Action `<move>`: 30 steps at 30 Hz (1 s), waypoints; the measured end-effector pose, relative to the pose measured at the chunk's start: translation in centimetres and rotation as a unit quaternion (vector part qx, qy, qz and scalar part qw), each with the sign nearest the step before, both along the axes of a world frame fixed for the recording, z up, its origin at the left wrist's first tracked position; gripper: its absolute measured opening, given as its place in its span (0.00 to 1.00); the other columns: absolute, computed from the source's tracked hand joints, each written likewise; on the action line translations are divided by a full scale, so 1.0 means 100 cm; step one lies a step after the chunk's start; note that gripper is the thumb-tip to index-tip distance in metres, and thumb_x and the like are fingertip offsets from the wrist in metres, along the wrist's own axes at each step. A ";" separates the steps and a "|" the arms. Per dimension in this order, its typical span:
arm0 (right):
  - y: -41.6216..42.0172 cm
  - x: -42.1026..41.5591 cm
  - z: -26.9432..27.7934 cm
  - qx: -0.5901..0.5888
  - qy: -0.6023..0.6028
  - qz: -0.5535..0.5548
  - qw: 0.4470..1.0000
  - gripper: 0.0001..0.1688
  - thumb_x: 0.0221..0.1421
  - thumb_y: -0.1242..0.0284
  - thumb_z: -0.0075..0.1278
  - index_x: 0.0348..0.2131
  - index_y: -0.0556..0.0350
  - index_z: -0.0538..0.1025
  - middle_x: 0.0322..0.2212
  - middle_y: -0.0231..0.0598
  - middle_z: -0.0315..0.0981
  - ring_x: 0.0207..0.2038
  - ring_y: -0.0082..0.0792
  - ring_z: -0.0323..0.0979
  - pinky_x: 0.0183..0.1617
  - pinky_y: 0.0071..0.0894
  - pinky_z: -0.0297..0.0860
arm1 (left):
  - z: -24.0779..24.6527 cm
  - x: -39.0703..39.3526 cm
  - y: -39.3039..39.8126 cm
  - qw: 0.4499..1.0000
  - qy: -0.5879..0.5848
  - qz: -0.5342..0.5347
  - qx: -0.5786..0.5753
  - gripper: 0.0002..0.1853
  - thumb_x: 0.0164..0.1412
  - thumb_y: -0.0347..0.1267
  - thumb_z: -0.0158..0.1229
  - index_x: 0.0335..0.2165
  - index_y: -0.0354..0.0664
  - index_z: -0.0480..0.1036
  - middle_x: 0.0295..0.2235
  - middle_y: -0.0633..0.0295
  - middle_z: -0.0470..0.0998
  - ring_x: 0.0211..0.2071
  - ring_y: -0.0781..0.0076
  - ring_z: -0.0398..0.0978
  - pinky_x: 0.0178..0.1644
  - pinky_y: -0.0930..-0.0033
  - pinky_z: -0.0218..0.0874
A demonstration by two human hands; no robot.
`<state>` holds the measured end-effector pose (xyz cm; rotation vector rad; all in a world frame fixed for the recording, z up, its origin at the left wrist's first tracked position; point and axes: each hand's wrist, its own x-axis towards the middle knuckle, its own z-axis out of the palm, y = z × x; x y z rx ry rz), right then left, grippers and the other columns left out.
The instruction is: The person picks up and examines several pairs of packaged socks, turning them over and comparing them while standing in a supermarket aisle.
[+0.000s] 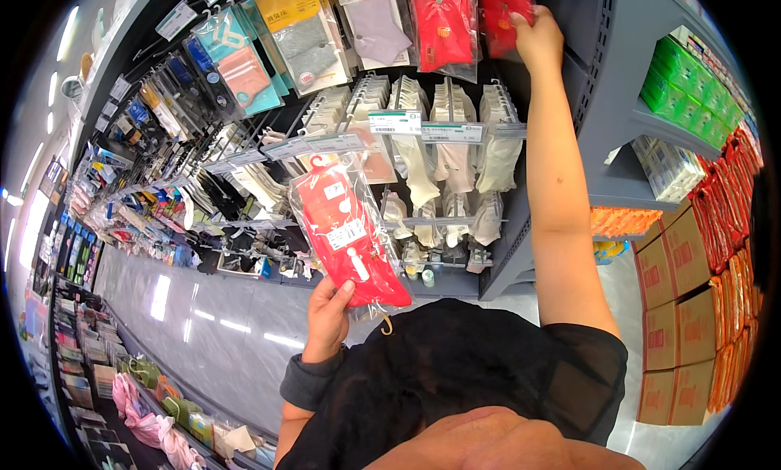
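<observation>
My left hand (329,311) grips the lower end of a clear plastic packet of red socks (351,241). The thumb lies on its front, and the packet's red hook points away from me. Stickers, one with a printed code, are on the packet. A small gold-coloured hook (385,325) sticks out just below it; what it belongs to is hidden. With the arm stretched out, my right hand (542,40) pinches the right edge of another red sock packet (503,22) on the top row. Beside that one hangs a similar red packet (443,31).
Packaged grey socks (311,52) and lilac socks (378,34) hang farther left. Pale socks (451,165) fill the pegs below, behind price labels (393,122). A grey shelf upright (592,86) borders my right arm. Cardboard boxes (677,330) are stacked on the right.
</observation>
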<state>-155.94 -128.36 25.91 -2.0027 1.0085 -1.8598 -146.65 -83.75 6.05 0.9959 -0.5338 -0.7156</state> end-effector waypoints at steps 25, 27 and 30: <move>0.293 0.013 -0.154 0.326 -0.145 0.529 0.770 0.13 0.52 0.77 0.51 0.38 0.64 0.72 0.32 0.34 0.74 0.33 0.19 0.70 0.41 0.20 0.66 | 0.003 0.057 0.037 1.000 -0.017 -0.016 -0.013 0.13 0.61 0.27 0.48 0.45 0.34 0.65 0.40 0.64 0.73 0.39 0.81 0.69 0.45 0.75 0.60; 0.306 0.024 -0.161 0.354 -0.145 0.547 0.745 0.14 0.53 0.76 0.51 0.40 0.64 0.71 0.33 0.34 0.74 0.34 0.19 0.69 0.41 0.20 0.65 | 0.003 0.061 0.045 1.000 -0.001 -0.019 -0.022 0.13 0.61 0.27 0.47 0.45 0.35 0.65 0.40 0.63 0.73 0.40 0.81 0.69 0.45 0.75 0.60; 0.319 0.036 -0.171 0.370 -0.119 0.565 0.728 0.14 0.54 0.76 0.50 0.40 0.63 0.71 0.35 0.35 0.73 0.35 0.19 0.69 0.42 0.21 0.65 | 0.002 0.068 0.055 1.000 0.009 -0.014 -0.017 0.14 0.61 0.27 0.46 0.45 0.36 0.65 0.41 0.63 0.72 0.41 0.80 0.70 0.46 0.74 0.60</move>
